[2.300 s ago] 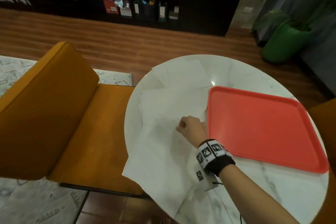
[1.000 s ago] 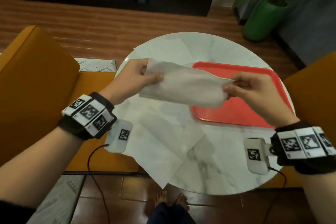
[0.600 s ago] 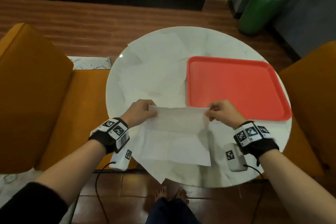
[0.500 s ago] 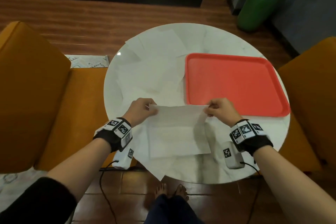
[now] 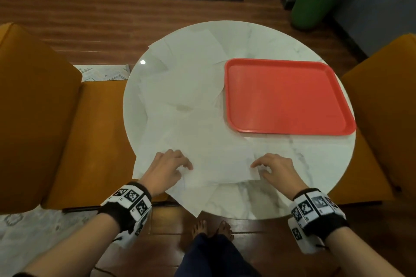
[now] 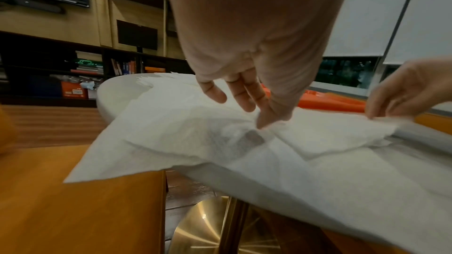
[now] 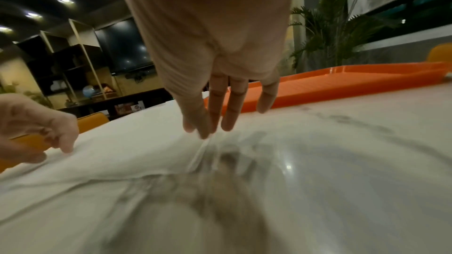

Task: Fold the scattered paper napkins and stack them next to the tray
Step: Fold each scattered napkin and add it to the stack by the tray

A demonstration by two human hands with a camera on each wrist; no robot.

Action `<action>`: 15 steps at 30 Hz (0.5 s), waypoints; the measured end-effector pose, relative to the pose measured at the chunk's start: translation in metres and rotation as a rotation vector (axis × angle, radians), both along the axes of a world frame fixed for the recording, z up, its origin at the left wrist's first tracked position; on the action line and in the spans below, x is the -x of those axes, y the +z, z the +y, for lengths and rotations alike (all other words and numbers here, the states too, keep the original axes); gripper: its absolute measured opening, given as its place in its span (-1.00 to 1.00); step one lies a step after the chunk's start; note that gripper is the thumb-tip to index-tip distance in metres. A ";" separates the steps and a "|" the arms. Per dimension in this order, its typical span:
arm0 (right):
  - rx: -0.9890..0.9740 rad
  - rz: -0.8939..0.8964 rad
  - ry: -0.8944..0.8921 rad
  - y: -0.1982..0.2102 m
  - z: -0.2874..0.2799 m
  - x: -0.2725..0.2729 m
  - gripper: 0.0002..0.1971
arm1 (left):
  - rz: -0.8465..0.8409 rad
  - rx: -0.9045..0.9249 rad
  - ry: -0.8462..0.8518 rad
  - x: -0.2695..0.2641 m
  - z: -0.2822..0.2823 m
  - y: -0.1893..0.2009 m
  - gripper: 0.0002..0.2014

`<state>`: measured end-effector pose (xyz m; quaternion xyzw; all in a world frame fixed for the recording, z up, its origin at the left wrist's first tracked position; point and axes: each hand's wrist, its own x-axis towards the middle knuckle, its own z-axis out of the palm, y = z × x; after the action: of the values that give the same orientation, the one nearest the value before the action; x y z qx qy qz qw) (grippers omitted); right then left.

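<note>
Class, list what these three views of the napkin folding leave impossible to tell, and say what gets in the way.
- Napkin count: head view, white sheets overlap and blend into the marble table.
- Right hand's contact with the napkin: right wrist view, motion blur.
- Left hand's thumb: left wrist view, hidden behind the palm.
- Tray's contents: left wrist view, seen edge-on.

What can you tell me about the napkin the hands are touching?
The napkin is thin, white, slightly crinkled paper, folded over into a wide strip. It lies flat near the front edge of the round marble table, on top of other spread-out napkins. The left hand pinches its left end and the right hand touches its right end. The red tray sits apart, behind it to the right.
</note>
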<state>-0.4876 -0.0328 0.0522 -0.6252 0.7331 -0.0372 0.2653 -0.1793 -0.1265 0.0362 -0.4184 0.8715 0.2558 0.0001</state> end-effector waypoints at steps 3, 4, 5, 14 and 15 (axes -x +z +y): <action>0.115 0.020 -0.037 0.006 -0.009 -0.004 -0.53 | 0.157 0.062 0.109 0.006 -0.001 0.001 -0.55; 0.199 -0.008 -0.065 0.006 -0.013 -0.010 -0.54 | 0.216 0.079 0.137 0.011 0.001 0.000 -0.61; 0.266 -0.035 -0.082 0.005 -0.019 -0.020 -0.55 | 0.257 0.093 0.157 0.018 0.004 -0.001 -0.69; -0.089 -0.157 0.258 -0.034 -0.028 -0.125 -0.42 | -0.192 0.096 0.054 0.045 0.037 -0.054 -0.26; -0.088 -0.126 0.259 -0.040 -0.027 -0.121 -0.42 | -0.200 0.081 0.066 0.043 0.037 -0.056 -0.28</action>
<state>-0.3668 -0.0599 0.0125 -0.6988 0.6290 -0.0095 0.3405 -0.2227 -0.0890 -0.0201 -0.4699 0.8625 0.1771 0.0618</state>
